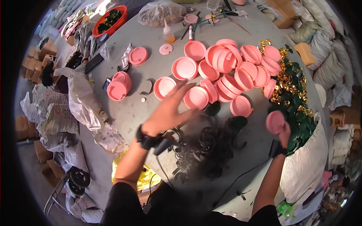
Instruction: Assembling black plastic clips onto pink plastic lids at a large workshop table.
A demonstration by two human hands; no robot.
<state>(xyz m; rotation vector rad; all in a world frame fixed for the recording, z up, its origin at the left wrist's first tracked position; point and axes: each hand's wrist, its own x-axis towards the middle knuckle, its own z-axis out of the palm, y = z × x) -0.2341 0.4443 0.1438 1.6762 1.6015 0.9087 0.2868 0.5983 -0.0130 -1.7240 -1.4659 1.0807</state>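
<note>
My right hand (pixel 282 132) holds a round pink lid (pixel 275 121) up at the right side of the grey round table (pixel 158 67). My left hand (pixel 170 109) hovers with fingers spread above the table, close to a pink lid (pixel 196 97) and a heap of black curved plastic pieces (pixel 203 148). A large pile of pink lids (pixel 233 69) lies beyond both hands. Both wrists wear black bands.
Green and gold leaf-like pieces (pixel 292 88) are heaped at the right. A glue bottle (pixel 168 34), a red marker (pixel 190 33), a clear bag (pixel 161 13) and a red basin (pixel 110 19) stand at the back. White sacks (pixel 81 100) and cardboard boxes (pixel 37 60) crowd the left.
</note>
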